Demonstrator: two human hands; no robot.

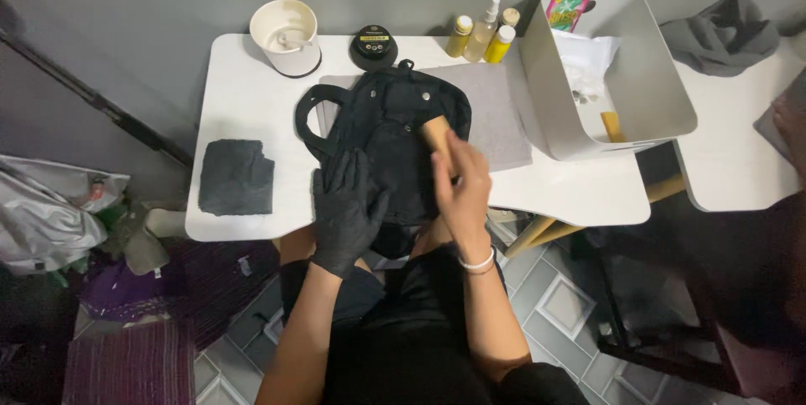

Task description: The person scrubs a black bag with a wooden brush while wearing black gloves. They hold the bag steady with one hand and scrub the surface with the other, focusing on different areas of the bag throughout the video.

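**Inspector:** Two hands noted, one gloved. Left hand, in a black glove, lies flat with fingers spread on the black backpack, pressing it down, gripping nothing.

**Clerk:** And the other?

**Inspector:** Right hand, bare, one white band at the wrist, is clenched round one wooden-handled brush, held against the backpack's front panel.

**Clerk:** Position of the backpack?

**Inspector:** One backpack, lying on one grey felt mat at the middle of the white table, its lower end hanging over the near edge toward the person's lap.

**Clerk:** Other items?

**Inspector:** One dark grey cloth to the left, well apart from the backpack. One white cup and one round black tin at the far edge. Four small bottles clustered beside them: two with yellow contents, one clear spray bottle, one only partly visible. One white bin on the right, tilted open; contents partly hidden. One grey garment on the adjoining table.
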